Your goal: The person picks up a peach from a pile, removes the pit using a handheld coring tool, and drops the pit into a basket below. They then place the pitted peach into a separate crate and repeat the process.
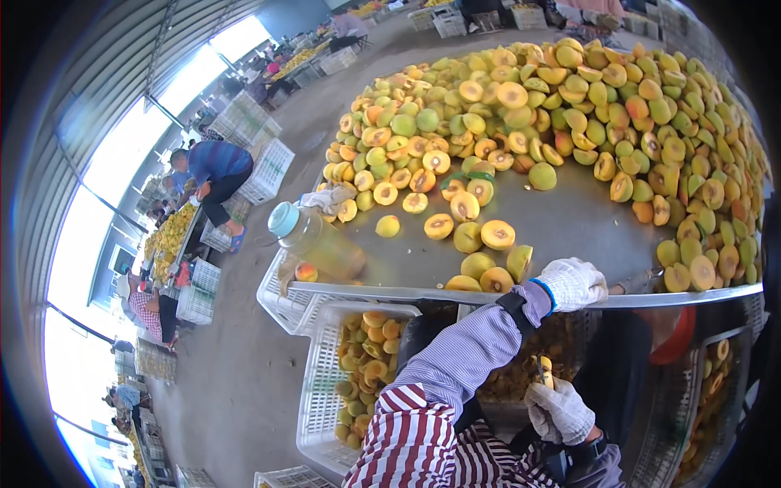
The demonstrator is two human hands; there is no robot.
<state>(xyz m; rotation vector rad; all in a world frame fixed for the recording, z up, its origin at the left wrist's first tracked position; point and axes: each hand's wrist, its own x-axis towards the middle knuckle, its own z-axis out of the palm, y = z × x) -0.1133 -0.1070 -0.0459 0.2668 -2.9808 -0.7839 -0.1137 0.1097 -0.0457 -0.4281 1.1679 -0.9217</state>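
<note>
My left hand, in a white knit glove with a blue cuff, is at the metal table's front edge. Its fingers curl away from view, so what they hold is hidden. Just right of it lies a knife-like tool with a greyish handle. Lower down, in front of my lap, my gloved right hand grips a small hand tool with a yellowish part and a dark edge. Halved yellow peaches lie cut side up and down near my left hand, several showing brown stones or stone hollows.
A large heap of peach halves covers the table's back and right. A lidded bottle and a grey glove lie at the left. Below stand a white crate of halves and a red container. People work further left.
</note>
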